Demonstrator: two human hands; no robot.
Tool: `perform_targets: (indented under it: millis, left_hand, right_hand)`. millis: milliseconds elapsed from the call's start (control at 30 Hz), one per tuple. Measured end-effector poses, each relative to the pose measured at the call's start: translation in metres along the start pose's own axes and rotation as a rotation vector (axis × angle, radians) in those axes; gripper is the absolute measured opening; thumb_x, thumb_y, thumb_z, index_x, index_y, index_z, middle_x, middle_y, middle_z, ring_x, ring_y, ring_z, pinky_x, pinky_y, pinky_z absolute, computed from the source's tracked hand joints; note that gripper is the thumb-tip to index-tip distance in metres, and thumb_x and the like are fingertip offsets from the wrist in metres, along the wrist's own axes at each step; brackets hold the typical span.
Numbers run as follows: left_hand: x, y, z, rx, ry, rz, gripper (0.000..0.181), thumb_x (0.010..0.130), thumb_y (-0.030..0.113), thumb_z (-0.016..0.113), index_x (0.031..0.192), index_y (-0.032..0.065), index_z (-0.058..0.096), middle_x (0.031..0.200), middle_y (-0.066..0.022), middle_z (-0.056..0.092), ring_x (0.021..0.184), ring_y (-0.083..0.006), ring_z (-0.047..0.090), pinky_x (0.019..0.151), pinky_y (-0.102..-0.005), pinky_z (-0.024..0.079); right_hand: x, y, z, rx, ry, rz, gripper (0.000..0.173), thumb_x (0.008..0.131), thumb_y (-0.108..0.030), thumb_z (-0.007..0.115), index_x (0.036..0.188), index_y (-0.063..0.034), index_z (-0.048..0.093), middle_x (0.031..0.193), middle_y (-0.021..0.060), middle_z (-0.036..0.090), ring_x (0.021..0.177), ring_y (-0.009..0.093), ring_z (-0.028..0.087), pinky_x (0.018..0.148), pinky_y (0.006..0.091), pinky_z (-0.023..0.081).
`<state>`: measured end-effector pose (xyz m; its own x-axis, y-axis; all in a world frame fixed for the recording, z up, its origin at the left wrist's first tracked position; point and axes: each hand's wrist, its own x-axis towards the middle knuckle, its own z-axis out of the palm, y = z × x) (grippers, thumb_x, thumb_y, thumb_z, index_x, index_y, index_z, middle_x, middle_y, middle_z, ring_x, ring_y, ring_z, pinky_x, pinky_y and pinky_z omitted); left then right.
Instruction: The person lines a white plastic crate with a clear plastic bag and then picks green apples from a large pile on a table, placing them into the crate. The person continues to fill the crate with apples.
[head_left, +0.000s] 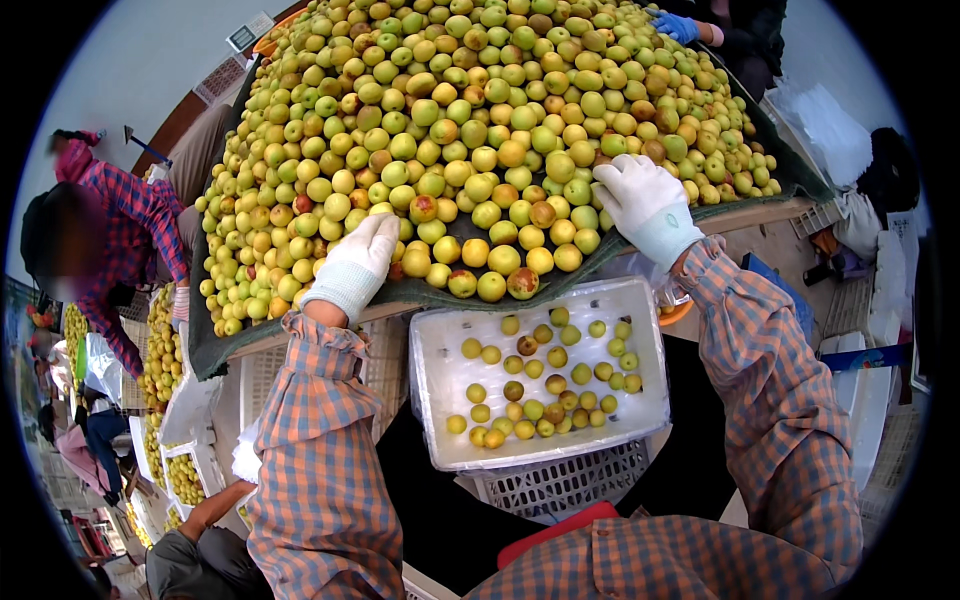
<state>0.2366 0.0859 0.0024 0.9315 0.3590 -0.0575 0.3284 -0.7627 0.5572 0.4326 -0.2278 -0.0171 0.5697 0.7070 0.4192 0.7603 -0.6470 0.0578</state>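
A large heap of yellow-green jujube-like fruits (450, 127) covers a table lined with dark green cloth (525, 301). My left hand (358, 262), in a white knit glove, rests on fruits near the table's front edge, fingers pointing into the heap. My right hand (649, 206), gloved the same way, reaches onto the heap further right with its fingers bent down over fruits. Whether either hand grips a fruit is hidden by the fingers. Below the edge, between my forearms, a white foam box (540, 459) with a plastic liner holds loose fruits in one layer.
A white plastic crate (570, 484) stands under the foam box. At the far right of the heap is another person's blue-gloved hand (677, 28). A person in a checked shirt (135, 202) works at left, beside more fruit-filled boxes (184, 420). An orange basin (675, 313) shows below the table.
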Motion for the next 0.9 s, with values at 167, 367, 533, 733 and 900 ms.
perform_targets:
  millis: [167,367,533,733,900]
  left_hand:
    - [0.008,-0.004,-0.006,-0.143,-0.158,-0.056,0.055,0.1,0.05,0.038,0.135,0.0096,0.051,0.131,-0.0193,0.058,0.124,-0.0352,0.052,0.104,-0.0358,0.04]
    - [0.013,0.04,-0.012,-0.517,-0.271,-0.493,0.075,0.093,0.068,0.04,0.148,0.0176,0.04,0.151,-0.013,0.039,0.135,-0.0416,0.038,0.108,-0.0587,0.029]
    - [0.018,0.029,-0.014,-0.553,-0.349,-0.44,0.079,0.09,0.075,0.038,0.15,0.0233,0.037,0.154,-0.0136,0.034,0.135,-0.0449,0.034,0.107,-0.0616,0.027]
    - [0.033,0.013,0.015,-0.703,-0.293,-0.472,0.068,0.095,0.06,0.045,0.145,0.0146,0.044,0.145,-0.0132,0.044,0.127,-0.0275,0.049,0.099,-0.0422,0.047]
    - [0.045,0.005,0.03,-1.015,-0.358,-0.356,0.059,0.101,0.047,0.042,0.143,0.0048,0.04,0.136,-0.015,0.052,0.116,-0.0238,0.059,0.089,-0.0365,0.056]
  right_hand:
    - [0.008,-0.013,-0.028,0.126,-0.279,-0.04,0.041,0.088,-0.034,0.063,0.122,-0.0109,0.059,0.105,0.0147,0.063,0.096,0.034,0.062,0.081,0.0447,0.052]
    - [0.033,-0.004,0.003,0.433,-0.561,-0.037,0.055,0.096,-0.04,0.053,0.137,-0.0045,0.046,0.129,0.0226,0.055,0.114,0.039,0.058,0.098,0.0411,0.046]
    - [0.048,-0.01,0.017,0.845,-0.671,0.081,0.061,0.095,-0.054,0.049,0.136,-0.0083,0.05,0.13,0.0197,0.058,0.121,0.032,0.055,0.1,0.0388,0.044]
    - [0.048,-0.018,0.002,1.247,-0.832,0.415,0.069,0.098,-0.056,0.047,0.148,-0.0098,0.038,0.151,0.0106,0.04,0.139,0.026,0.036,0.112,0.0391,0.033]
    - [0.05,-0.012,0.014,1.431,-0.902,0.528,0.075,0.095,-0.061,0.047,0.146,-0.0066,0.04,0.15,0.0157,0.038,0.134,0.031,0.042,0.106,0.0407,0.041]
